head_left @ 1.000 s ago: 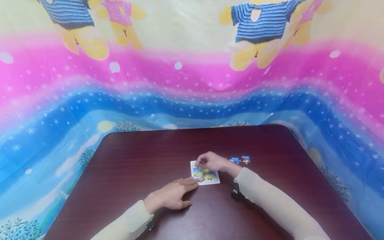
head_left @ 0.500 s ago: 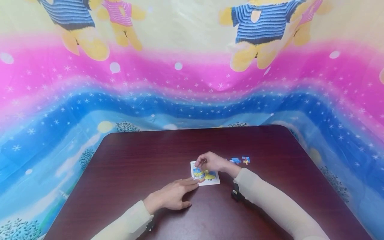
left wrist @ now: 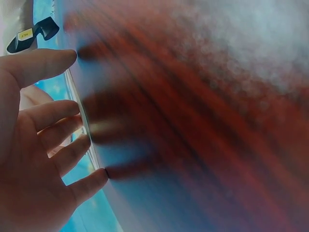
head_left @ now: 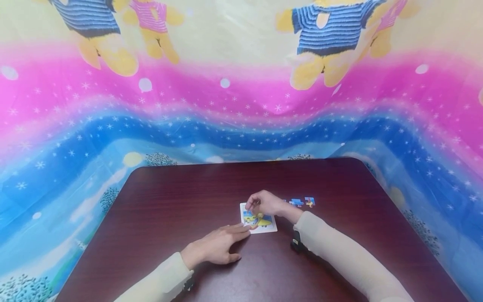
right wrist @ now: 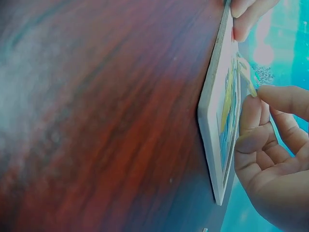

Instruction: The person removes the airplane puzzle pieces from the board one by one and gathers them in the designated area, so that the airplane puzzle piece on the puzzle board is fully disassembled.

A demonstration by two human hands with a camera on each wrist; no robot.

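A small jigsaw puzzle (head_left: 272, 228) with a white border and a yellow and blue picture lies flat near the table's middle. Over its upper part, my right hand (head_left: 266, 203) pinches a puzzle piece (right wrist: 248, 79) between thumb and index finger; in the right wrist view the piece stands tilted against the board's face, with yellow showing. My left hand (head_left: 216, 245) lies palm down with spread, straight fingers, its fingertips on the puzzle's lower left corner. The left wrist view shows those fingers (left wrist: 58, 116) reaching to the table surface.
Two loose puzzle pieces, a blue one (head_left: 296, 202) and one with blue, red and yellow (head_left: 309, 201), lie right of the puzzle, with part of another hidden by my right wrist. The dark red table (head_left: 181, 201) backs onto a printed curtain (head_left: 226, 113).
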